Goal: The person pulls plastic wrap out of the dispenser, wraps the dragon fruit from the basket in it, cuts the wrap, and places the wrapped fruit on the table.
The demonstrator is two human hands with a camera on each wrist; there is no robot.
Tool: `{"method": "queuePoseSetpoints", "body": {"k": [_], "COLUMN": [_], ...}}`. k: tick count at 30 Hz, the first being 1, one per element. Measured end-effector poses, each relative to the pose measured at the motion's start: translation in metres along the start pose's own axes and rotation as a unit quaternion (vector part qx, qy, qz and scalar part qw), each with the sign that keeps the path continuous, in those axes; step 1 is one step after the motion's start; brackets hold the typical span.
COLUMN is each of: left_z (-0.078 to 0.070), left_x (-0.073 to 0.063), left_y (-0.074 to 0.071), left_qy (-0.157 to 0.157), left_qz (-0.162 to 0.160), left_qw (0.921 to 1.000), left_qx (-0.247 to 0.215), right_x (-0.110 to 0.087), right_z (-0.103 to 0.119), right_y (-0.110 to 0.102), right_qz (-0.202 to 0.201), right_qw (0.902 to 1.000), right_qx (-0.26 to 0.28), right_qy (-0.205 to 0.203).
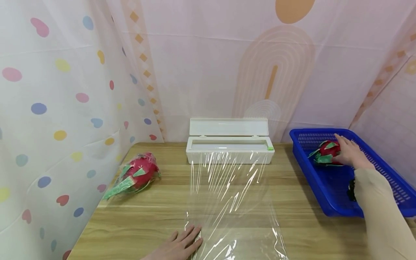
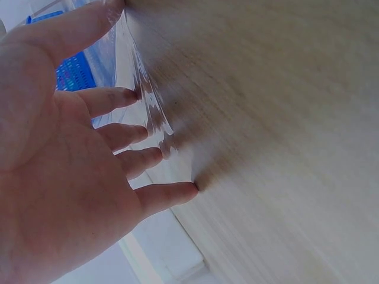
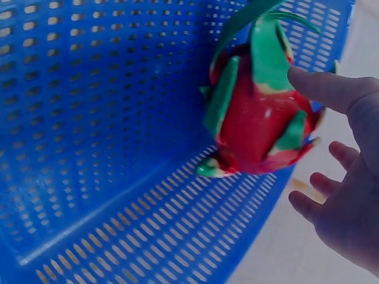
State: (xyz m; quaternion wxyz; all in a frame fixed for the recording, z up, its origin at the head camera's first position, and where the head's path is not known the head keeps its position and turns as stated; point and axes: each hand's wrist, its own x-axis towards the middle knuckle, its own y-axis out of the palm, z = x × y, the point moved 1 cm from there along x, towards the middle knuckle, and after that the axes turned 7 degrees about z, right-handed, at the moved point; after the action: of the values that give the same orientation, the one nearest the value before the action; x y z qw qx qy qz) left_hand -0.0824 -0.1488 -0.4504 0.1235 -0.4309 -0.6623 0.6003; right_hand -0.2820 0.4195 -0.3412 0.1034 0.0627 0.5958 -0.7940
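Clear cling film (image 1: pixel 234 209) stretches from a white dispenser box (image 1: pixel 230 156) toward the front of the table. On its left edge rests my left hand (image 1: pixel 182 242), fingers spread and fairly straight; in the left wrist view the fingertips (image 2: pixel 155 155) press down at the wrinkled film edge. My right hand (image 1: pixel 352 153) reaches into the blue basket (image 1: pixel 320 191) beside a red dragon fruit (image 1: pixel 329 151) with green scales. In the right wrist view its fingers are spread, and the thumb overlaps a green scale of the dragon fruit (image 3: pixel 260 127).
Another dragon fruit (image 1: pixel 143 171), wrapped in clear film, lies at the table's left. The dispenser's lid (image 1: pixel 229 127) stands raised, with a green piece (image 1: pixel 270 148) at the box's right end. A dark object (image 1: pixel 351 189) in the basket is partly hidden by the right sleeve.
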Motion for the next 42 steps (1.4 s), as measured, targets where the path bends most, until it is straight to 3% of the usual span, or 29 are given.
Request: {"method": "queuePoseSetpoints", "body": {"k": [8, 15, 19, 26, 42], "left_z": [-0.001, -0.002, -0.002, -0.002, -0.002], "left_x": [0.0, -0.001, -0.002, -0.002, -0.003], "left_y": [0.001, 0.0, 0.0, 0.0, -0.001], "left_qy": [0.0, -0.001, -0.007, -0.014, -0.013], "left_qz": [-0.003, -0.005, 0.007, 0.008, -0.003], "left_qw": [0.9999, 0.9999, 0.9999, 0.9998, 0.9999], "left_qx": [0.011, 0.009, -0.008, -0.009, -0.005], "right_x": [-0.002, -0.012, -0.012, -0.007, -0.006], "right_z": [-0.002, -0.005, -0.01, -0.014, -0.012], "right_y": [0.008, 0.013, 0.02, 0.022, 0.025], "right_qz": [-0.043, -0.042, -0.058, -0.017, -0.064], "right_qw": [0.9987, 0.9973, 0.9955, 0.996, 0.9921], "right_qx": [-0.014, -0.041, -0.069, -0.088, -0.106], "right_qy": [0.024, 0.044, 0.027, -0.002, -0.022]}}
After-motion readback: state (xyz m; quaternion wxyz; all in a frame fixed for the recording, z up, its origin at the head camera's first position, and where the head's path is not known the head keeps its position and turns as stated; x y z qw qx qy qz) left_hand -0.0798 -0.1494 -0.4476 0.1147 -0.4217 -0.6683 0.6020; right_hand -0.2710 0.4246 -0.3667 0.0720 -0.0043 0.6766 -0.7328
